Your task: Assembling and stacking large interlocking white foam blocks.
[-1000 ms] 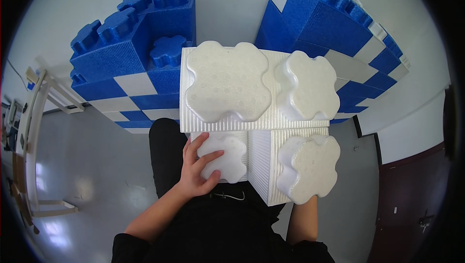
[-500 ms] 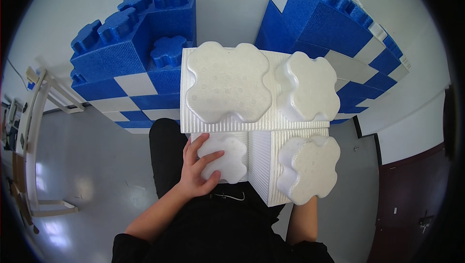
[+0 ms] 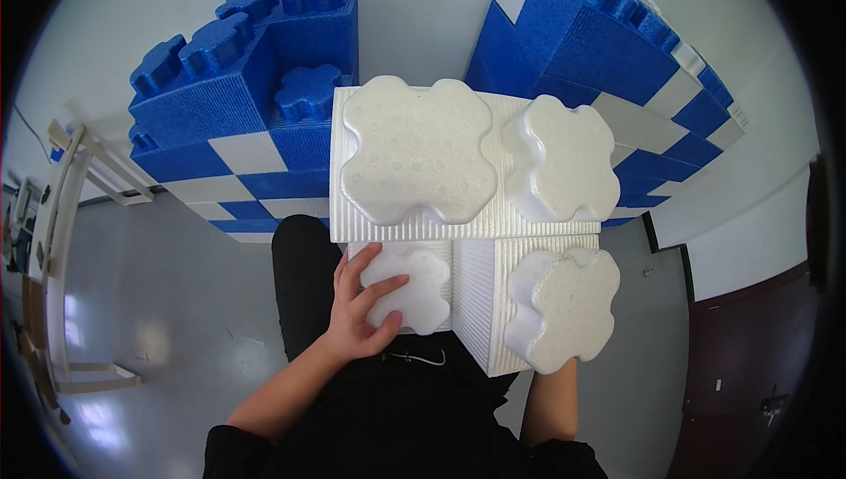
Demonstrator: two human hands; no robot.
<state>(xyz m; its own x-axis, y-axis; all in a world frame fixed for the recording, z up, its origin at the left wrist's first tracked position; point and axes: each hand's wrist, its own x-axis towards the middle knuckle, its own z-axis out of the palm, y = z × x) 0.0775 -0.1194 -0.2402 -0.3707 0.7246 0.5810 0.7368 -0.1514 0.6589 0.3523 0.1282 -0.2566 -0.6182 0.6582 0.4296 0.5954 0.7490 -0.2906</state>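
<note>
In front of my body is an assembly of large white foam building blocks [image 3: 416, 151] with ribbed sides and clover-shaped studs. Two studs stand on its far, wide part, and another stud [image 3: 568, 310] is at the near right. My left hand [image 3: 359, 307] lies over a lower stud [image 3: 423, 294] at the near left, fingers spread, thumb on the stud's near side. My right forearm [image 3: 553, 400] reaches up under the near right part. The block hides my right hand, so its fingers and what they touch cannot be made out.
Blue and white foam block walls stand beyond on the left [image 3: 211, 109] and right [image 3: 608, 56], against a pale wall. A white-framed table [image 3: 62, 259] is at the far left. At the lower right is a dark red door [image 3: 740, 364]. My black-trousered leg [image 3: 298, 276] shows beside the blocks.
The white block assembly has shifted very slightly to the right in the picture. Both hands keep their places on and under it.
</note>
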